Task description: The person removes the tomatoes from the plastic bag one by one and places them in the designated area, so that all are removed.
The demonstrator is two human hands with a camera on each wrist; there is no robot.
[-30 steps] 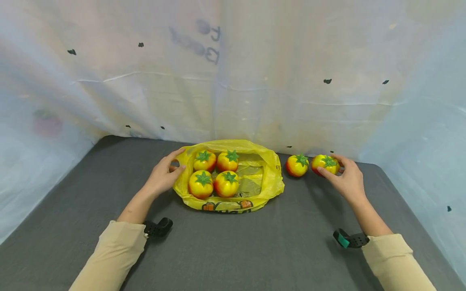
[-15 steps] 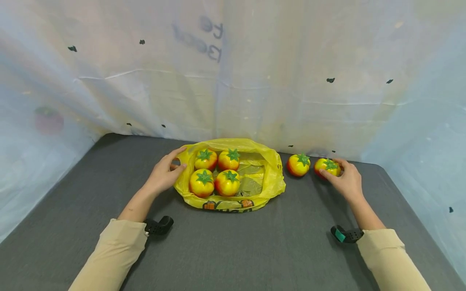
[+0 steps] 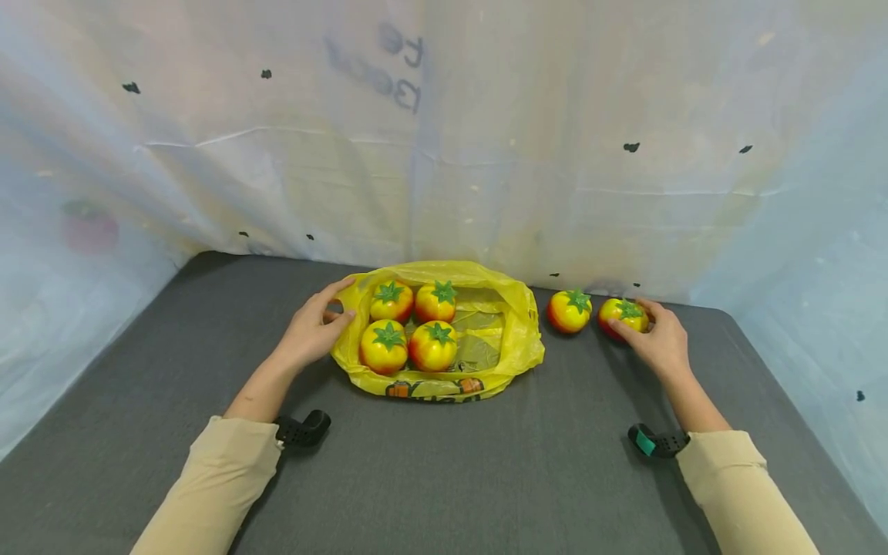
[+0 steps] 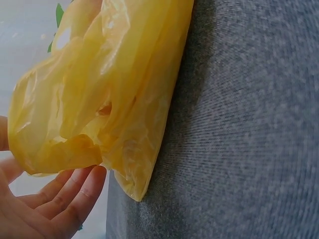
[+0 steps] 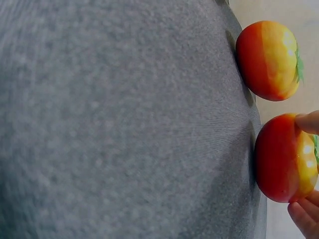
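An open yellow plastic bag [image 3: 519, 339] lies on the dark grey table with several red-and-yellow toy tomatoes inside, such as the front left one [image 3: 384, 348]. My left hand [image 3: 312, 327] holds the bag's left rim between thumb and fingers; in the left wrist view its fingers [image 4: 82, 196] lie against the bag's edge. To the right of the bag, my right hand [image 3: 662, 339] pinches a toy tomato [image 3: 617, 317] from its right side. That tomato [image 5: 281, 162] appears to rest on the table in the right wrist view. A second loose tomato [image 3: 569, 312] sits just left of it, apart.
The dark grey table [image 3: 444, 470] reaches back to a pale hanging sheet [image 3: 499, 139] close behind the bag and tomatoes. Similar sheeting [image 3: 819, 270] borders the right side. The bag's right half shows bare lining.
My right hand has lowered slightly and shifted a little left with the tomato, settling it on the table. My left hand stays at the bag's rim. The view has tilted slightly.
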